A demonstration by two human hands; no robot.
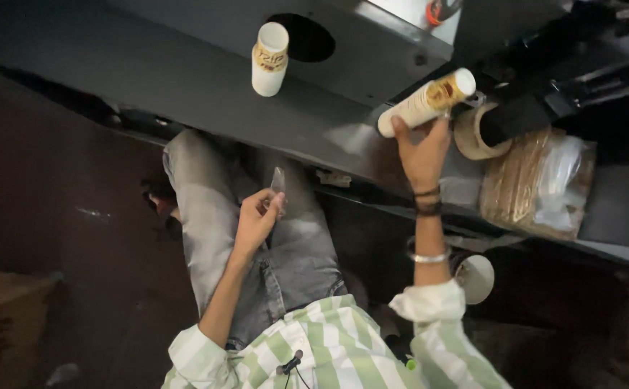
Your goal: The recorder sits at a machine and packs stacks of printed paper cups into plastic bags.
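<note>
Green-and-white striped shirt [329, 346] with a small black clip-on mic [290, 362] sits closest to the lens, grey jeans [257, 238] below it.

Left hand [257, 220]: fingers pinched shut on a small scrap of clear plastic film [278, 180], held over the lap, apart from the bench.

Right hand [422, 155]: raised, fingers closed around the lower end of a long white stack of paper cups with a brown-and-yellow printed band [429, 101]. Stack is tilted, nearly lying along the dark grey metal bench top [185, 79]; can't tell whether it touches the surface.

A second, shorter white paper cup stack [270, 59] stands on the bench just beside a round hole [307, 37].

Risks, as I judge them:
- Grip is at one end only, so the long stack can sag or telescope apart.
- Roll of brown tape [476, 133] and a clear plastic-wrapped brown bundle [537, 180] sit just right of the hand; swinging that way would knock them.
- Film scrap is held by a light pinch, easy to drop onto the dark floor.

Room: bench edge runs diagonally right above the knees. Open bench lies between the two cup stacks; the right side is crowded.
</note>
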